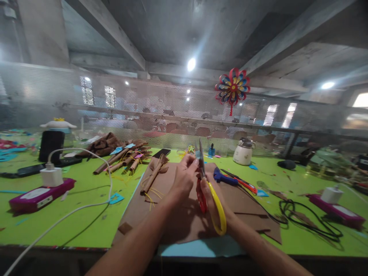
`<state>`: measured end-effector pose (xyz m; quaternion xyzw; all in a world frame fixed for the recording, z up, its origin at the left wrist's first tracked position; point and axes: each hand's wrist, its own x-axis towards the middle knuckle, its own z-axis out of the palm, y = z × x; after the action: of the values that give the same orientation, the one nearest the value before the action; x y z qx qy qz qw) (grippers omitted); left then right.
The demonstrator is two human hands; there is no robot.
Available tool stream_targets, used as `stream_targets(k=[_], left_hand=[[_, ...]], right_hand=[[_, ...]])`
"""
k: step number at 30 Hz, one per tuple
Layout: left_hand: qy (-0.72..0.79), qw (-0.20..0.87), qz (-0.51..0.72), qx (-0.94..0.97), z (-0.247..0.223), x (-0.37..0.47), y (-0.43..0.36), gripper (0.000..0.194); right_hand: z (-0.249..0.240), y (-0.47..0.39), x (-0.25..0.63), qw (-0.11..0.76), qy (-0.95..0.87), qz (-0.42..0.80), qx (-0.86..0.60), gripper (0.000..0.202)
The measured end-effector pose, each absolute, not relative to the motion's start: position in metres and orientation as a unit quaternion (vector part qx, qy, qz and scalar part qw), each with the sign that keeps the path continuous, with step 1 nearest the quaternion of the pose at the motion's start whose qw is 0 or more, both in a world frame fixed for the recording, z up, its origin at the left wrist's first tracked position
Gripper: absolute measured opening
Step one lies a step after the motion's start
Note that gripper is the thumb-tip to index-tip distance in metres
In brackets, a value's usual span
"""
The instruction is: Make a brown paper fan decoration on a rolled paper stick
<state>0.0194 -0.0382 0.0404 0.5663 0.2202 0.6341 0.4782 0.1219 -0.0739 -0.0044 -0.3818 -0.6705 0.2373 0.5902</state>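
My right hand (212, 191) grips a pair of scissors (220, 216) with yellow and red handles, the blades pointing up and away. Pinched in the fingertips of my left hand (184, 174) is a small light-blue piece of paper (197, 154), right beside the blades. Whether the blades touch it, I cannot tell. Both hands are above a large brown paper sheet (178, 226) on the table. A rolled brown paper tube (152, 178) with yellow strings and a frilled end lies left of my left hand.
A pile of similar paper tubes (126, 157) lies at the back left. Right of my hands are a blue-handled tool (225, 178) and a black cable (309, 220). Purple power strips (43, 195) sit on both sides. A white jug (243, 152) stands behind.
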Motion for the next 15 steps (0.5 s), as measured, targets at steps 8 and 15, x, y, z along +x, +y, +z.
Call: stream_targets(k=[8,15], left_hand=[[0.220,0.475,0.636,0.567,0.0390,0.0188,-0.0352,0.016],[0.214,0.482,0.637,0.562,0.0392,0.0185,-0.0360,0.017]], right_hand=[[-0.0059,-0.0748,0.1219,0.590,-0.670,0.240,-0.381,0.035],[-0.0078,-0.0759,0.1229,0.592,-0.666,0.242,-0.384,0.038]])
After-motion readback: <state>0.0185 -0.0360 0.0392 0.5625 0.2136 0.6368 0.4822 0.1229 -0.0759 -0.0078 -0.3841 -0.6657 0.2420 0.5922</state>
